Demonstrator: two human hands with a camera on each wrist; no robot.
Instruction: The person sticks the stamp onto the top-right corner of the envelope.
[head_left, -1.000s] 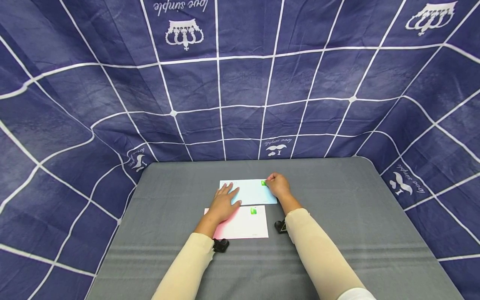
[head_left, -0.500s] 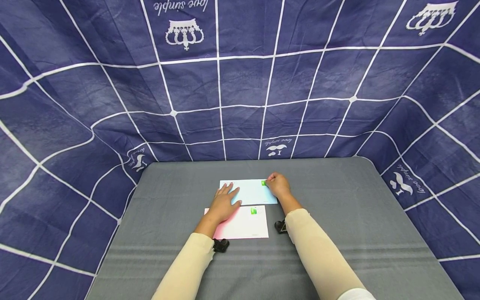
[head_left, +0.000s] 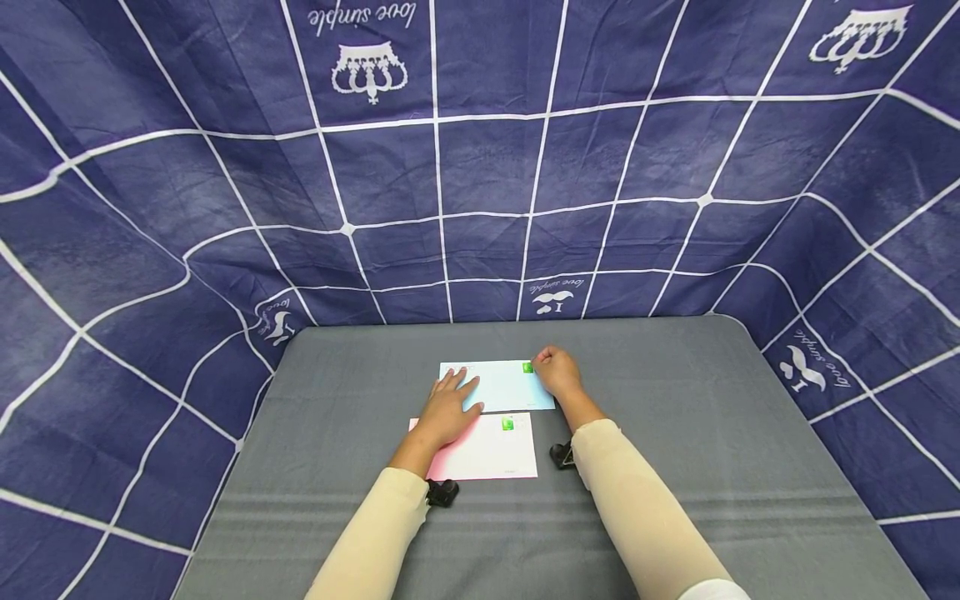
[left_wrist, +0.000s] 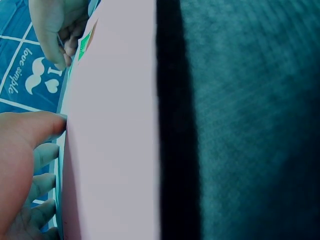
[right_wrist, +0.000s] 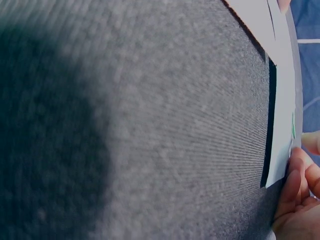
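Note:
A white envelope with a pale blue tint point(head_left: 501, 387) lies on the grey cloth. On its upper right corner sits a green stamp point(head_left: 528, 367). My right hand point(head_left: 558, 372) has curled fingers and pinches at the stamp's right edge. With fingers spread, my left hand point(head_left: 447, 410) rests on the left part of the blue envelope. Under its palm and wrist is the left side of a white and pink envelope point(head_left: 487, 454), which bears another green stamp point(head_left: 507, 423). In the right wrist view, the right hand's fingers point(right_wrist: 295, 187) bunch close to the blue envelope's edge.
The grey cloth-covered table point(head_left: 645, 392) extends around both envelopes. Blue curtain point(head_left: 480, 167) with white grid lines encloses the back and both sides. Black wrist cameras, on the left wrist point(head_left: 442, 493) and right wrist point(head_left: 562, 455), hang close over the table.
A little more of the blue envelope's stamp shows beside my right fingertips. Both hands and both envelopes otherwise stay in place; the head view has tilted very slightly.

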